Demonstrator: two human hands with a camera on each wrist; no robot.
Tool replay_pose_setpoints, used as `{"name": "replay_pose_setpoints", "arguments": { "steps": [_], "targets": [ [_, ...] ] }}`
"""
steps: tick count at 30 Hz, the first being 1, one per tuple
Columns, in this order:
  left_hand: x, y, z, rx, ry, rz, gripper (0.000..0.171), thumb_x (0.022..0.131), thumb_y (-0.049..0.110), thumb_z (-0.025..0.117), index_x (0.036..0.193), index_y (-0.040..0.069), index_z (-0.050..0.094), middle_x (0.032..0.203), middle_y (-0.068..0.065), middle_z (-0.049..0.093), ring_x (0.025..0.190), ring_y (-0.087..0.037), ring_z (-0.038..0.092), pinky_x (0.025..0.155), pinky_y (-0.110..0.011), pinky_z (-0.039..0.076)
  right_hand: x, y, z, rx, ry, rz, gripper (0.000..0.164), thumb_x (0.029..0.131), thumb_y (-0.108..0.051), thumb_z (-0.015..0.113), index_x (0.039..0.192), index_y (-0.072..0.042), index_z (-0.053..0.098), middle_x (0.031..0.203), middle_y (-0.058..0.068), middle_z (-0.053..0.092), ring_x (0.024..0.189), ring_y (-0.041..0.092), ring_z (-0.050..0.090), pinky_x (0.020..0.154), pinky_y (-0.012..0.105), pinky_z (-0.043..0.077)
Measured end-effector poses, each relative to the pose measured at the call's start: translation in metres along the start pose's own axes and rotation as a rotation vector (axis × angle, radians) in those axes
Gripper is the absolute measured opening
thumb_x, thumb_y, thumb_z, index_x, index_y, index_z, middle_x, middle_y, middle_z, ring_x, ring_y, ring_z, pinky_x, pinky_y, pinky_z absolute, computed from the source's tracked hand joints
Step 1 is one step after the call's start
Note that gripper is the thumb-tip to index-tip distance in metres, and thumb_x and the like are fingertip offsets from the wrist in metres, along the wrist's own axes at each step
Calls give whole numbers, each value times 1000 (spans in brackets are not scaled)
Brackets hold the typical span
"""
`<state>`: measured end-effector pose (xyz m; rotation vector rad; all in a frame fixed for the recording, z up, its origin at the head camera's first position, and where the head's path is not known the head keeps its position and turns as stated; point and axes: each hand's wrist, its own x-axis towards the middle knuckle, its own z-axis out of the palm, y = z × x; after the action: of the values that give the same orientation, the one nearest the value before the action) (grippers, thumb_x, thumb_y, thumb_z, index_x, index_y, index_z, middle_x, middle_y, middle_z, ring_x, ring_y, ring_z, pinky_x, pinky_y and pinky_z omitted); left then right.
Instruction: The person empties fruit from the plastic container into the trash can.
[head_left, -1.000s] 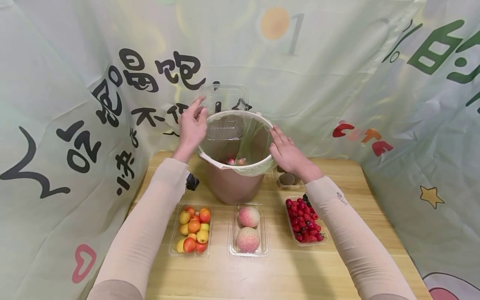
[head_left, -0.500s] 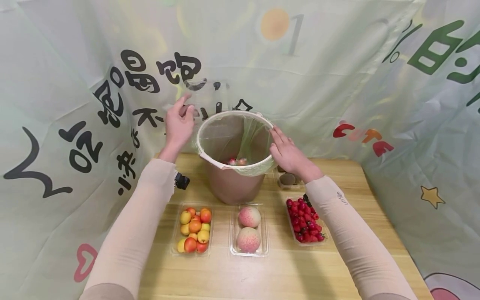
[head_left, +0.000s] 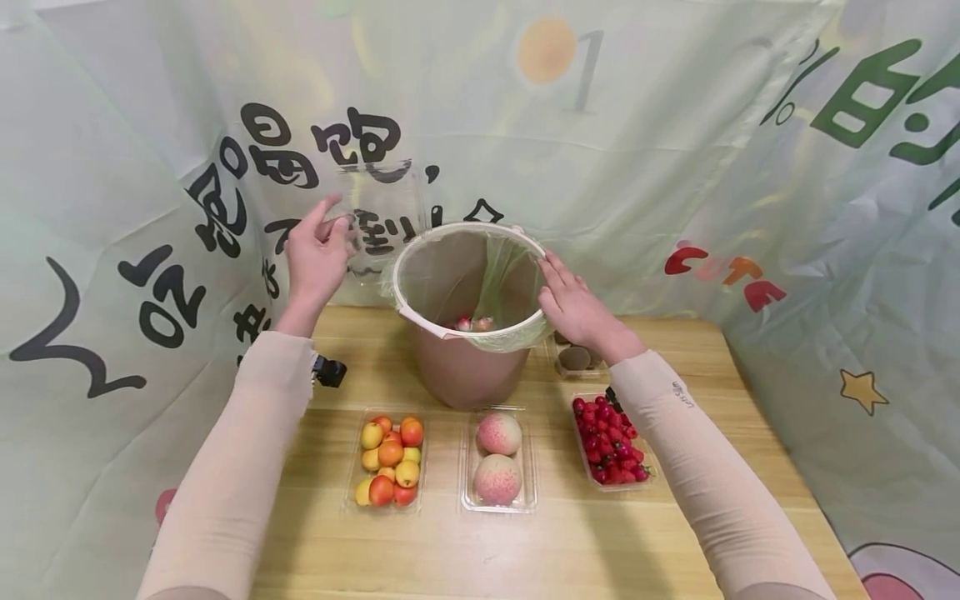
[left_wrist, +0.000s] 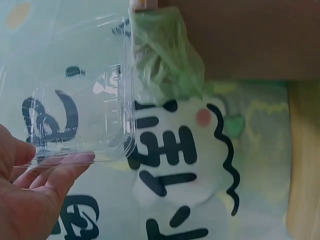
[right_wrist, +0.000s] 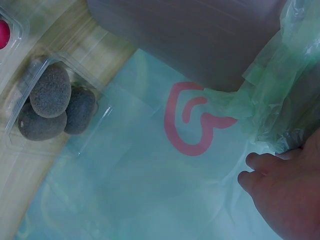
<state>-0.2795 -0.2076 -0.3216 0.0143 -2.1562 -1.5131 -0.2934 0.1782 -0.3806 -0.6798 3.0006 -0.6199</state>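
My left hand [head_left: 318, 254] holds an opened clear plastic clamshell container [left_wrist: 80, 105] by its edge, out to the left of the trash bin [head_left: 468, 367]. Nothing shows inside this container in the left wrist view. My right hand [head_left: 577, 304] grips the right side of the bin's white rim, over the thin green bin liner [right_wrist: 272, 85]. In the right wrist view some fingertips [right_wrist: 255, 161] show outside the bin, beside the liner. Down in the bin, a few reddish fruits [head_left: 474, 323] lie at the bottom.
Along the front of the wooden table [head_left: 555, 550] stand clear boxes with small yellow-orange fruits [head_left: 390, 454], two peaches [head_left: 497, 477] and red berries [head_left: 611, 442]. A box of dark brown fuzzy fruits [right_wrist: 50, 90] sits right of the bin. Printed cloth walls [head_left: 660, 167] enclose the table.
My left hand has moved left, carrying the clear container from over the bin's mouth to beyond its left rim. The right hand has stayed on the rim.
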Motion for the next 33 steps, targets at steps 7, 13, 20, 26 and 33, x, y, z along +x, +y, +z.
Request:
{"name": "replay_pose_setpoints", "arguments": {
  "steps": [7, 13, 20, 26, 33],
  "targets": [
    [-2, -8, -23, 27, 3, -10, 42, 110, 18, 54, 152, 22, 58, 132, -19, 73, 98, -4, 74, 78, -21, 64, 0, 2, 1, 5, 7, 10, 69, 109, -38, 15, 169, -5, 13, 179, 14, 4, 166, 32, 7, 134, 58, 11],
    [-4, -13, -39, 10, 22, -25, 42, 110, 14, 53, 152, 18, 58, 134, -22, 71, 95, 2, 72, 76, -16, 62, -1, 2, 1, 9, 7, 8, 69, 109, -39, 16, 169, -5, 13, 179, 14, 4, 166, 33, 8, 133, 59, 12],
    [-10, -24, -56, 57, 24, -67, 43, 111, 19, 50, 154, 21, 55, 137, -21, 70, 117, -21, 74, 82, -20, 63, -1, 2, 1, 10, 3, 14, 69, 109, -39, 16, 170, -6, 12, 179, 13, 2, 166, 32, 7, 134, 58, 12],
    [-18, -36, -65, 126, 11, -102, 45, 111, 20, 49, 156, 22, 53, 140, -17, 70, 103, -4, 72, 81, -18, 62, 0, 2, 1, 12, 7, 8, 69, 109, -39, 16, 169, -6, 13, 179, 14, 4, 166, 32, 8, 133, 58, 12],
    [-29, -52, -79, 180, -51, -132, 46, 111, 21, 49, 157, 18, 52, 139, -23, 68, 95, -1, 71, 76, -14, 61, 1, 1, 0, 7, -3, 6, 70, 109, -40, 13, 170, -6, 11, 179, 13, 1, 166, 33, 7, 133, 59, 11]
  ]
}}
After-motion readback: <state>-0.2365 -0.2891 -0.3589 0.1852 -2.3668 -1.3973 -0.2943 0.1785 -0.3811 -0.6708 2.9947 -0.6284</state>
